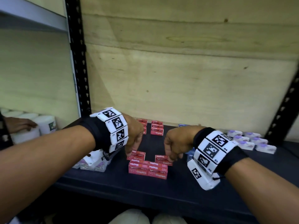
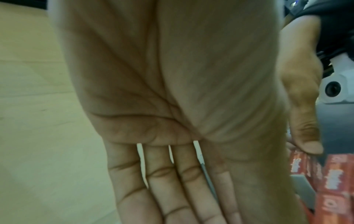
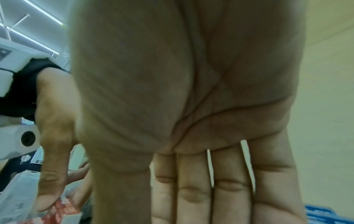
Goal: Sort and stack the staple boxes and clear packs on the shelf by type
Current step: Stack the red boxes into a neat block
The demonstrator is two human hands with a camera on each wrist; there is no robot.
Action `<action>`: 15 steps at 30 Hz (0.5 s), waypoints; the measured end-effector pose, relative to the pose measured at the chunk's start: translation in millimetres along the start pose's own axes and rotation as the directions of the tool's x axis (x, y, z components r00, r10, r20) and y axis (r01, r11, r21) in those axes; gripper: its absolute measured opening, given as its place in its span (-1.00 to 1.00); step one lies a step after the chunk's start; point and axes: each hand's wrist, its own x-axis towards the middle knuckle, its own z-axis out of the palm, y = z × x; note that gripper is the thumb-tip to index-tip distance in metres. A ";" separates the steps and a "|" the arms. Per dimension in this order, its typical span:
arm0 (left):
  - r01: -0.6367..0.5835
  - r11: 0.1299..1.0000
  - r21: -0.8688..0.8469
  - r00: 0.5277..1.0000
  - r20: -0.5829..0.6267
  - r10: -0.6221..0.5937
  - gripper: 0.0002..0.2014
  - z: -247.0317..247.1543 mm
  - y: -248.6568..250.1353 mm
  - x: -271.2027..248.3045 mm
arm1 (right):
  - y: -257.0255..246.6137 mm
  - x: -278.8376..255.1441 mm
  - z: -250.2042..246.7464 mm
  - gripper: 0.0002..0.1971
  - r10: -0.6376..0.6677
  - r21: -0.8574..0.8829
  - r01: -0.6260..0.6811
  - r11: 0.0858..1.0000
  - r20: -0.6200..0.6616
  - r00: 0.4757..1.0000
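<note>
At the far left we see white tubs [image 1: 43,125] on the neighbouring shelf, with another person's hand [image 1: 19,124] on them. Clear packs [image 1: 94,165] lie on the dark shelf [image 1: 113,188] under our left wrist. Our left hand [image 1: 133,138] reaches down, fingers straight, touching the left upper red staple box [image 1: 136,156] of the near stack [image 1: 148,169]. Two red stacks [image 1: 157,128] stand at the back. Our right hand [image 1: 177,143] likewise rests its straight fingers on the right upper red box [image 1: 162,159]; neither hand curls round anything. Blue boxes [image 1: 190,155] sit just beside that hand, and more clear packs with purple contents [image 1: 252,141] lie at the right.
</note>
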 end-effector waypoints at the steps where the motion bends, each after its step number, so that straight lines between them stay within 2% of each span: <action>1: -0.001 1.000 0.002 1.000 -0.008 0.001 -0.75 3.8 2.7 -5.1 | -0.7 -7.9 3.1 -0.93 -0.006 -0.002 0.006 1.000 -0.003 1.000; 11: 0.043 0.999 -0.023 0.995 -0.092 -0.044 -0.72 28.2 6.2 -27.5 | -5.0 -30.5 17.5 -0.92 0.027 -0.019 -0.029 0.999 -0.062 0.998; 15: 0.013 0.999 -0.051 1.000 -0.019 -0.014 -0.46 33.3 4.5 -36.9 | -6.6 -34.3 18.4 -0.57 0.050 0.005 -0.050 0.999 -0.011 0.999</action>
